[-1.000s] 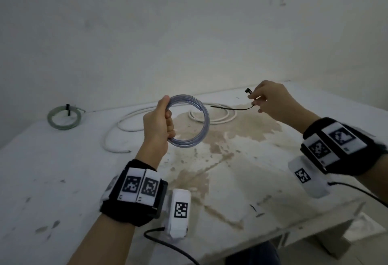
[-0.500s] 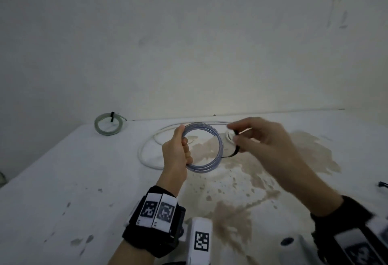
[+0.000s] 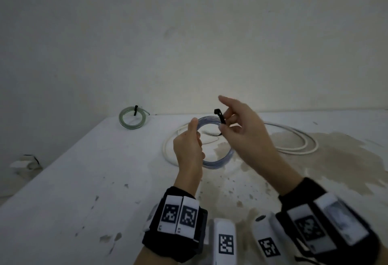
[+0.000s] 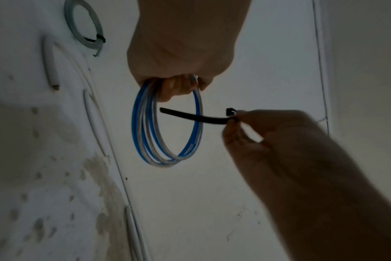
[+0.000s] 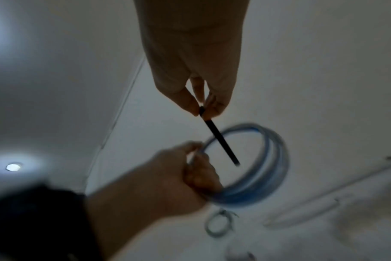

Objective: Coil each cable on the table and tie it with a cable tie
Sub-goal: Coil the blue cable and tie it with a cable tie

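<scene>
My left hand (image 3: 189,143) (image 4: 181,83) grips a blue and clear coiled cable (image 3: 212,163) (image 4: 150,134) (image 5: 263,169), holding it upright above the table. My right hand (image 3: 233,126) (image 4: 237,123) (image 5: 203,107) pinches a black cable tie (image 3: 219,114) (image 4: 194,116) (image 5: 219,139) near its head. The tie's free end pokes through the middle of the coil, passing over one side of the ring.
A loose white cable (image 3: 294,139) sprawls across the white stained table (image 3: 84,180) behind my hands. A green coil (image 3: 132,118) (image 4: 87,30) bound with a black tie lies at the far left corner by the wall. The table's left edge drops away near a small object (image 3: 27,163).
My right hand brought the cable tie in from the right to the coil and pushed its tip through the ring. The view has tilted and shifted.
</scene>
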